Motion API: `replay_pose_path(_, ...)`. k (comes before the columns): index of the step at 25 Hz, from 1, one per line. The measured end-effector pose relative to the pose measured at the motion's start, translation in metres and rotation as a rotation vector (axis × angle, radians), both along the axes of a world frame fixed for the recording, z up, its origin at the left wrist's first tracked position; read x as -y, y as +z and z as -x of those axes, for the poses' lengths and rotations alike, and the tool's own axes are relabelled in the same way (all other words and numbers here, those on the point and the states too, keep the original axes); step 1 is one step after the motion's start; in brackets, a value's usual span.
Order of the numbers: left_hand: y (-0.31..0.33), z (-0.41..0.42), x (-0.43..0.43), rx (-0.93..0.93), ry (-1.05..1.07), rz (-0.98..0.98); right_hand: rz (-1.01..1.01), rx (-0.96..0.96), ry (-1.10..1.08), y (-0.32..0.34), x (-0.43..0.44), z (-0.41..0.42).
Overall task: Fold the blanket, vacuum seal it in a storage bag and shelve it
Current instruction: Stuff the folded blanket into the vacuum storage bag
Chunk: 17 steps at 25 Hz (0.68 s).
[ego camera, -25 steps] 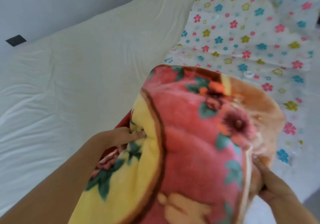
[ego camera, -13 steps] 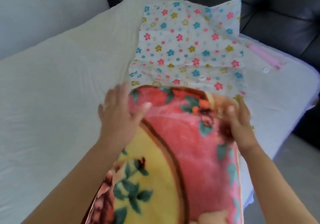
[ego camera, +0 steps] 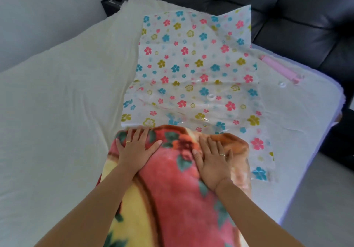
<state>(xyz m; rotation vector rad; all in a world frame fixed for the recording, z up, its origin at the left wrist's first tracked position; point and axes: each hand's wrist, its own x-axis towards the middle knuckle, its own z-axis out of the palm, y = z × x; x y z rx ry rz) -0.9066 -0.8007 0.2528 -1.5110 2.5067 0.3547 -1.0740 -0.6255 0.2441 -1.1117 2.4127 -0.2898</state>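
I've got both palms flat on the folded blanket point(ego camera: 168, 185), left hand point(ego camera: 135, 148) & right hand point(ego camera: 212, 160), fingers spread; its far end overlaps the flowered storage bag point(ego camera: 193, 65) on the bed point(ego camera: 57, 103).

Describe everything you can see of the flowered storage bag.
The storage bag is translucent plastic printed with pink, blue and yellow flowers, creased across. It lies flat on the white bed, a round white valve near its middle. Its far corner leans up against dark upholstery. The folded blanket overlaps its near end; whether any is inside is unclear.
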Motion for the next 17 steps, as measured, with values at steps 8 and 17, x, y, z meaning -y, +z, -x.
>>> replay_pose_path(8,0.031,0.049,0.069,-0.475,0.696,0.047,0.111,0.219,-0.406,-0.023,0.012,0.139)
replay_pose_path(17,0.025,0.046,0.159,-0.968,0.667,-0.217,-0.020,0.200,-0.199,-0.052,0.085,0.166)
